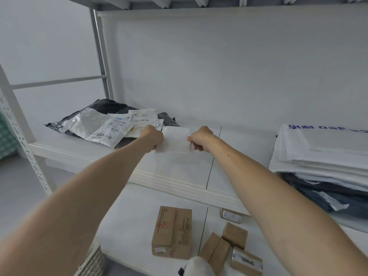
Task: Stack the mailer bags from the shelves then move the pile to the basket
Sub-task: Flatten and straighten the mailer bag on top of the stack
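Bare forearms [83,196] stretched forward; left hand [152,137] and right hand [201,138] each gripped an end of a white mailer bag [175,139].

The shelf [245,140] lies open through its middle to the back edge; a heap of mailer bags [103,126] fills the left end; a tall stack of bags [318,152] blocks the right end.

A person's left forearm [79,196] and right forearm [268,192], bare along all their visible length, fill the lower frame. The left hand [152,137] and right hand [200,139] are likewise bare. A small dark mole [228,155] dots the right forearm near the wrist.
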